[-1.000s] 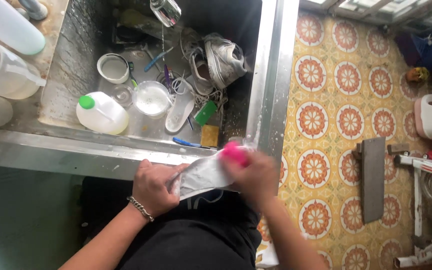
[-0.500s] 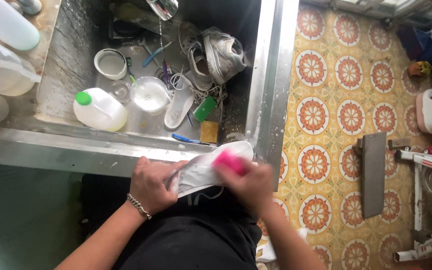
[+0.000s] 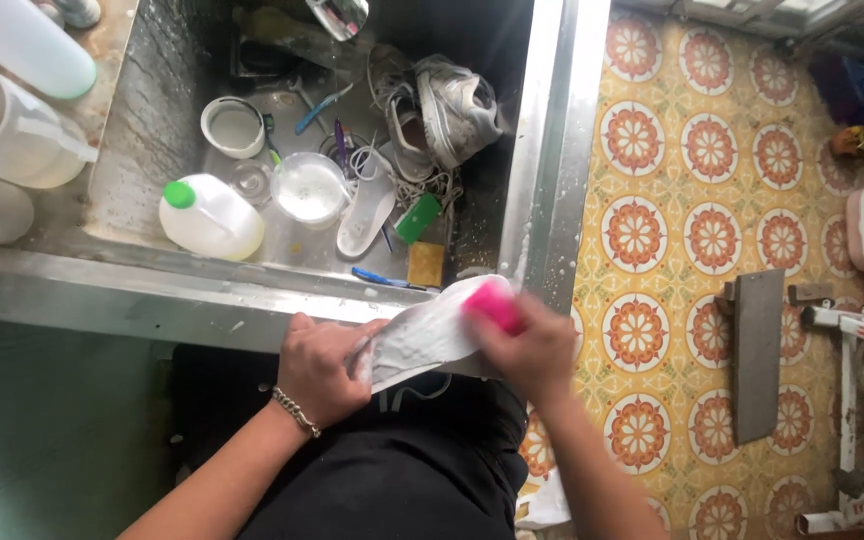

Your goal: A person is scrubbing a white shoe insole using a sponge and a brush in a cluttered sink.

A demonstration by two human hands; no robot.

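Gripping a white shoe insole (image 3: 422, 335) at its near end, the left hand (image 3: 324, 368) has its fingers curled shut around the soapy piece, a beaded bracelet (image 3: 295, 411) on the wrist; the right hand (image 3: 532, 350), blurred, is closed around a pink scrubbing brush (image 3: 494, 305) that presses on the far end of the insole; the insole lies across the front rim of the steel sink (image 3: 252, 290), just at the corner by the person's waist, tilted up toward the right.

Down in the sink basin, a plastic jug with a green cap (image 3: 210, 217) lies on its side beside a clear bowl of milky water (image 3: 309, 188); a second white insole (image 3: 367, 212) rests just right of the bowl, touching a tangle of laces; a pair of grey sneakers (image 3: 442, 110) sits against the far right wall; a white cup (image 3: 233, 127) stands further back; a green sponge piece (image 3: 419, 217) and a yellow sponge (image 3: 426, 263) lie near the front, with a blue toothbrush (image 3: 382, 280) along the rim beside them.

Left of the sink stand translucent plastic jugs (image 3: 7, 135); right of it spreads a patterned yellow tile floor (image 3: 672, 200).
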